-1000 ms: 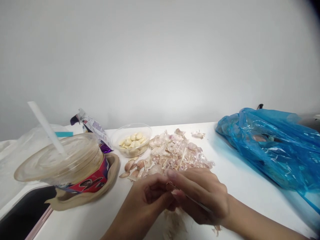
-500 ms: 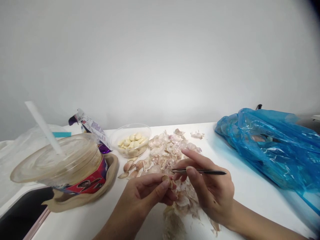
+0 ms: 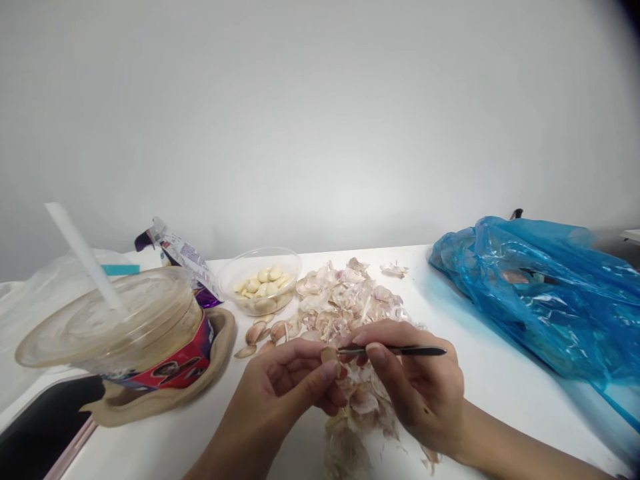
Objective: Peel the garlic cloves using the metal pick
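Note:
Between the thumb and fingers of my left hand (image 3: 295, 387) is a garlic clove (image 3: 329, 356), partly covered by the fingertips. My right hand (image 3: 415, 380) pinches a thin, dark metal tool with a pointed tip (image 3: 417, 351), perhaps a small knife or tweezers; its exact kind is unclear. The tool's tip meets the clove. Papery garlic skins (image 3: 345, 300) lie heaped behind and below both hands. Several unpeeled garlic cloves (image 3: 257, 332) rest left of the heap. Behind them, a clear plastic bowl (image 3: 285, 253) holds peeled cloves (image 3: 263, 283).
At the left, a large lidded drink cup (image 3: 150, 320) with a straw sits in a cardboard holder (image 3: 223, 340). A dark phone-like device (image 3: 50, 420) lies in front, and a purple snack packet (image 3: 187, 260) stands behind. A blue plastic bag (image 3: 540, 293) spreads across the right side.
The tool's tip has moved slightly left and down onto the clove. My right index finger has bent down onto the tool. My left hand still grips the clove.

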{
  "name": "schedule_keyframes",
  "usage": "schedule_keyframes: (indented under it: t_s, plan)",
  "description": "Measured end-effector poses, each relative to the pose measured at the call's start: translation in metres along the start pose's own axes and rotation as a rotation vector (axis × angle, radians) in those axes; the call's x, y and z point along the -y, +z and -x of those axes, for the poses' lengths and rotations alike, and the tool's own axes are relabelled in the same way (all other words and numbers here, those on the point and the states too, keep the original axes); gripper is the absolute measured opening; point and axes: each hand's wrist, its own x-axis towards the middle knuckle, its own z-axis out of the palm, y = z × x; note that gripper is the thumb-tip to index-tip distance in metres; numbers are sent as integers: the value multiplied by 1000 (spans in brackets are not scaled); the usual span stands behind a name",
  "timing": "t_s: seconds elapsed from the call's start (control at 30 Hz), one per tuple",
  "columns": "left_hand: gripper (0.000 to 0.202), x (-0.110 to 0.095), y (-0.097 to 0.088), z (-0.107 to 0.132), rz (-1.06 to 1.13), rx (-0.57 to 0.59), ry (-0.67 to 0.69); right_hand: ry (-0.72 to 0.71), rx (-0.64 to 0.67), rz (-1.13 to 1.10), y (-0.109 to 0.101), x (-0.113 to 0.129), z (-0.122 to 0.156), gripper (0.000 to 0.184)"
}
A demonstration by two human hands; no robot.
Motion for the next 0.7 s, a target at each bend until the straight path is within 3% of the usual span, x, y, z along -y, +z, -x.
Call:
schedule_keyframes:
  t_s: [0.7]
  plan:
    - [4, 0, 1, 4, -138, -86, 66, -109, 36, 6, 1, 0, 0, 17]
